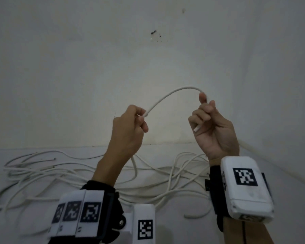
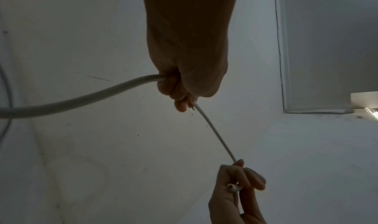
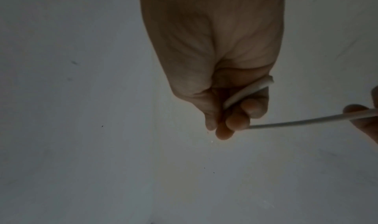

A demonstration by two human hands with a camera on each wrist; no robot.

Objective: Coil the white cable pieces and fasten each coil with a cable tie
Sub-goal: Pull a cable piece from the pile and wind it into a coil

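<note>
Thin white round cable (image 1: 167,97) is arched mid-air, pinched by left hand (image 1: 128,127) and right hand (image 1: 211,124) fingers, above loose white cable pile (image 1: 63,175). First loop being started; next, ends need bringing together.

White painted wall (image 1: 95,67) fills the upper field and meets a pale floor (image 1: 42,226) along a horizontal seam. A dark chipped mark (image 1: 153,32) with small specks beside it lies high on the wall, near its centre, and a fainter smudge (image 1: 183,10) sits close to the top edge. In the left wrist view, a recessed panel with a dark-lined frame (image 2: 282,65) occupies the upper right corner.
</note>
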